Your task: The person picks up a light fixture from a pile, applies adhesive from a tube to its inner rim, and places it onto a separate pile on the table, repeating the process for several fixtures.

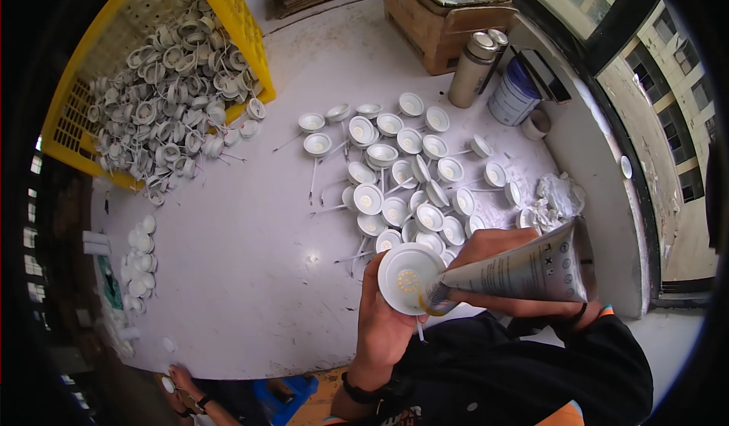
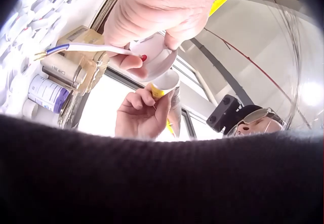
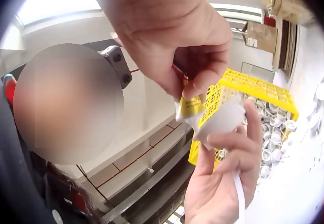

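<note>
My left hand (image 1: 377, 337) holds a white LED downlight (image 1: 393, 272) by its rim, with the open face and its ring of small yellow LEDs turned up. From the back of this light hangs a white cable (image 2: 91, 47) with bare wire ends. In my right hand (image 1: 492, 244) is a soft printed tube (image 1: 524, 268), silver with yellow at its narrow end (image 3: 192, 106). The fingers grip it near that end, which dips over the light's inner edge. Several more downlights (image 1: 410, 141) with cables lie in a cluster just beyond both hands.
A yellow crate (image 1: 231, 16) spills white light housings at the back left. Small white discs (image 1: 140, 259) line the left edge. A cardboard box (image 1: 437, 35), a steel flask (image 1: 472, 73), a purple-white tub (image 1: 515, 92) and crumpled plastic (image 1: 560, 196) stand right. Another person's hands (image 1: 182, 384) show at lower left.
</note>
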A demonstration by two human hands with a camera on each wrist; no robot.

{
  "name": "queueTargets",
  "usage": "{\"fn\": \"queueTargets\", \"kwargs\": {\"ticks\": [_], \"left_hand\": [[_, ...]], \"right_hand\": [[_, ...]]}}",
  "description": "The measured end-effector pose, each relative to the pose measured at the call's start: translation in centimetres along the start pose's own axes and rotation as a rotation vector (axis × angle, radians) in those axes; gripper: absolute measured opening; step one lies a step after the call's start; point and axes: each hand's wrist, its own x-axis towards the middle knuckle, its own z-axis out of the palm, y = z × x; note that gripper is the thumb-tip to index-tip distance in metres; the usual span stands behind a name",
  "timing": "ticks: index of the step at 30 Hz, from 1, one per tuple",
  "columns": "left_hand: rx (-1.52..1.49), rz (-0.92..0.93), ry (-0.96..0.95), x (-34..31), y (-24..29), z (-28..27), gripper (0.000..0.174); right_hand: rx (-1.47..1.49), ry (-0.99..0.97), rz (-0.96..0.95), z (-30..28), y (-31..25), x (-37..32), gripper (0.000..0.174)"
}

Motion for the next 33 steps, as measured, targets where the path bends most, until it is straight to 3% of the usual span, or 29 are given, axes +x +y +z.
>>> {"fn": "queueTargets", "kwargs": {"ticks": [4, 6, 8, 12, 15, 18, 20, 24, 26, 28, 29, 31, 33], "left_hand": [[-0.065, -0.031, -0.011, 0.2, -0.2, -0.2, 0.051], [-0.089, -0.041, 0.020, 0.2, -0.3, -0.1, 0.051], [-0.065, -0.026, -0.010, 0.3, -0.4, -0.2, 0.051], [-0.015, 0.002, -0.071, 0.4, -0.4, -0.4, 0.053], [0.065, 0.055, -0.066, 0.3, -0.3, -0.1, 0.053], [0.043, 0.086, -0.027, -0.1, 0.3, -0.4, 0.053], [0.017, 0.102, 0.056, -0.2, 1.5, -1.0, 0.049], [0.206, 0.268, 0.332, -0.2, 5.5, -7.2, 0.045], [0.567, 0.268, 0.587, -0.3, 7.3, -12.4, 0.043], [0.745, 0.224, 0.793, -0.8, 8.9, -18.2, 0.043], [0.749, 0.213, 0.798, -1.0, 9.6, -20.5, 0.043], [0.807, 0.153, 1.093, -1.7, 10.8, -24.6, 0.043], [0.794, 0.125, 1.120, -2.5, 11.7, -28.2, 0.043]], "right_hand": [[-0.016, 0.113, 0.048, 1.5, 0.3, 0.5, 0.014], [-0.009, 0.155, -0.016, 2.0, 0.5, 0.9, 0.013], [-0.187, 0.239, -0.211, 2.2, 0.9, 1.1, 0.014], [-0.325, 0.117, -0.188, 1.5, 1.2, 1.6, 0.014], [-0.300, 0.271, -0.231, 2.2, 1.9, 1.1, 0.012], [-0.207, 0.320, -0.105, 2.6, 1.9, 0.6, 0.012], [0.452, 0.377, 0.259, 2.8, 1.9, 0.0, 0.016], [0.600, 0.463, 0.409, 1.9, 2.9, -0.7, 0.018], [0.593, 0.469, 0.405, 1.6, 3.6, -0.8, 0.017], [0.601, 0.528, 0.460, 1.5, 4.0, -1.0, 0.016], [0.575, 0.533, 0.474, 1.4, 4.3, -1.0, 0.016], [0.566, 0.535, 0.488, 1.2, 4.3, -1.0, 0.016], [0.578, 0.549, 0.477, 1.2, 4.7, -1.0, 0.017]]}}
